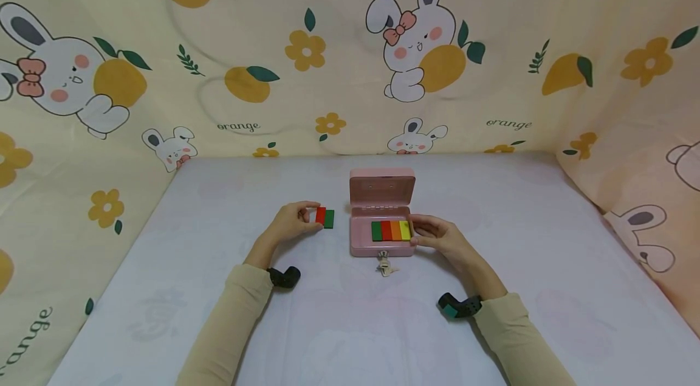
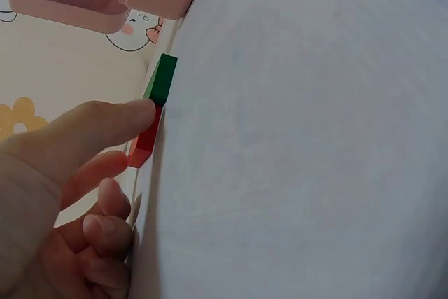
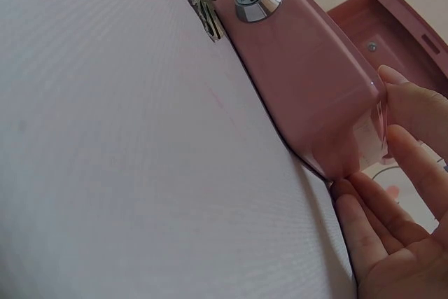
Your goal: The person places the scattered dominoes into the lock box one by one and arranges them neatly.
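Observation:
In the head view my left hand pinches a red block between thumb and index finger. A green block lies side by side with it, just left of a pink metal cash box. The box lid stands raised. Inside, green, red, orange and yellow blocks form a row. My right hand holds the box's right wall. In the right wrist view its thumb bends over the rim, while other fingers touch the outer side and base.
Keys hang from the lock on the box's front and lie over the white table. A patterned cloth wall with rabbits and oranges rises behind the table and at both sides. Black cameras are strapped to both wrists.

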{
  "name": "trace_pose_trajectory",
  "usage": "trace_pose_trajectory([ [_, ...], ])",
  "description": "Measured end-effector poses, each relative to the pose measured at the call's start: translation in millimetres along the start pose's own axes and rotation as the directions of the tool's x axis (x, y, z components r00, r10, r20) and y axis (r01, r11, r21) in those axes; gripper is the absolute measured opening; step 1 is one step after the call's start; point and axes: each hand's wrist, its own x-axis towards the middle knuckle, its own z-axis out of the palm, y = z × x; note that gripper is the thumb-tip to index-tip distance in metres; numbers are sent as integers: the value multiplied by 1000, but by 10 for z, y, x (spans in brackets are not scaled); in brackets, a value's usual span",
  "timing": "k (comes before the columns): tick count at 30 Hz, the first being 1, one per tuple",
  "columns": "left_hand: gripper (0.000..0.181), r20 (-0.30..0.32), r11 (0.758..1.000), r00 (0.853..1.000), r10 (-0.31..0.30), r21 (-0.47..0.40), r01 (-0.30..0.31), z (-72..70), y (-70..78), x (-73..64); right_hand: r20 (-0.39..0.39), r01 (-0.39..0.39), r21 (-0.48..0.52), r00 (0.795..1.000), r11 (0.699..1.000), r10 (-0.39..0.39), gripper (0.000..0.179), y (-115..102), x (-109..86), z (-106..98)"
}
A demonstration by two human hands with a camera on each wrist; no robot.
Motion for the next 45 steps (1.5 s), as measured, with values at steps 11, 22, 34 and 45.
trace_pose_trajectory([
  [11,50,19,999,1000,-23,48,22,-14,-24,34,-4,2,-7,1000,1000,-2,62,8,2,1],
  [22,47,27,997,998,-58,55,57,-19,-19,46,1,5,-19,1000,1000,-5,62,-14,-7,-3],
  [34,48,13,998,998,-54,12,54,-26,-27,29,-5,17,-24,1000,1000,-17,62,24,9,-5],
  [45,50,12,998,999,-45,-32,46,-43,13,-4,-5,21,-21,1000,1000,-21,62,30,13,-8],
])
